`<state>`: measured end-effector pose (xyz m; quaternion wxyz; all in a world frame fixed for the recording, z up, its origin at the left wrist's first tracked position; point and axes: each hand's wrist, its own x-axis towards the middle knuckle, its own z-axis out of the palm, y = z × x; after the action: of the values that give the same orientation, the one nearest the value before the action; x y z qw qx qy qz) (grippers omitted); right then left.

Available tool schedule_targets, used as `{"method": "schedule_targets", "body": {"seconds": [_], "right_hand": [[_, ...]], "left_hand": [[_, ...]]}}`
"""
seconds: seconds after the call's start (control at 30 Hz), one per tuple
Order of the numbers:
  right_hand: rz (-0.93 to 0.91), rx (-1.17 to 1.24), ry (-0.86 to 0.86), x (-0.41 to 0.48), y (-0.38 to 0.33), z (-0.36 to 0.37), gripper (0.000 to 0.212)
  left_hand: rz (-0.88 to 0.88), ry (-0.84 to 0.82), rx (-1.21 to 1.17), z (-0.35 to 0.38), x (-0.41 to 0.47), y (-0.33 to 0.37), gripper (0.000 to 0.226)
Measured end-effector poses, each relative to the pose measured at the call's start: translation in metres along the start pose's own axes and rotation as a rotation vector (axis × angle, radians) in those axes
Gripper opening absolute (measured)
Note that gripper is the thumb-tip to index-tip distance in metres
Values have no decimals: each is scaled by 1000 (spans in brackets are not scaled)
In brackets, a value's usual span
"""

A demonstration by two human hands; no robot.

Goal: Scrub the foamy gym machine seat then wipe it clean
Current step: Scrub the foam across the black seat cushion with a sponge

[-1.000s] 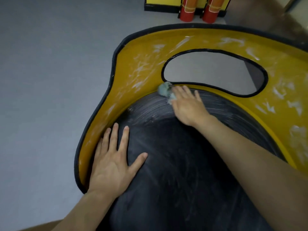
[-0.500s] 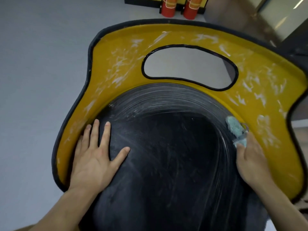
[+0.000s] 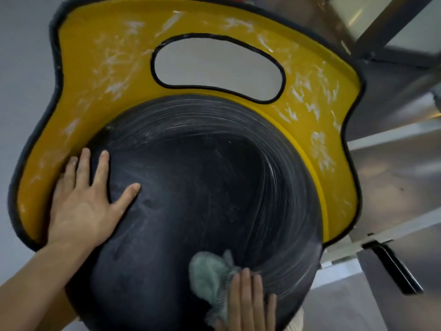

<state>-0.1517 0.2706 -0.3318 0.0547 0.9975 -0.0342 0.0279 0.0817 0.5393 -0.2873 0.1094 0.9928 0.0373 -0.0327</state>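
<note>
The gym machine seat fills the view: a rounded black cushion [image 3: 202, 187] streaked with thin white foam, set in a yellow shell [image 3: 95, 68] with a black trim and an oval cut-out. White foam smears cover the yellow shell. My left hand [image 3: 83, 201] lies flat with spread fingers on the cushion's left edge. My right hand [image 3: 248, 302] presses a pale green cloth [image 3: 210, 278] against the cushion's near edge with straight fingers. The cloth sticks out to the left of the fingers.
Grey floor [image 3: 23, 68] lies to the left of the seat. Metal frame bars [image 3: 381, 25] and shiny panels of the machine stand on the right. A black lever [image 3: 393, 268] sticks out at the lower right, close to the seat's rim.
My right hand has swept the cloth from the cushion's top edge around the right side to its near edge. My left hand stays planted on the left. The camera has shifted.
</note>
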Motion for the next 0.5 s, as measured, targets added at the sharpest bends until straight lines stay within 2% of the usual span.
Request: {"method": "schedule_targets", "body": {"seconds": [0.03,0.13,0.3,0.37,0.5], "right_hand": [[-3,9,23,3,-9,-6,32],[-34,118,89,3,-24,-15,56],[-362,186,-61,11,15,-45,66],[-284,174,-122,31,37,-50,67],[-24,156,-168,71,70,-46,64]], "left_hand": [[-2,10,-1,1,1,0,97],[-3,19,7,2,0,0,99],[2,-41,37,-5,-3,5,102],[68,-82,84,-6,-17,16,97],[338,-131,115,4,-80,47,82]]}}
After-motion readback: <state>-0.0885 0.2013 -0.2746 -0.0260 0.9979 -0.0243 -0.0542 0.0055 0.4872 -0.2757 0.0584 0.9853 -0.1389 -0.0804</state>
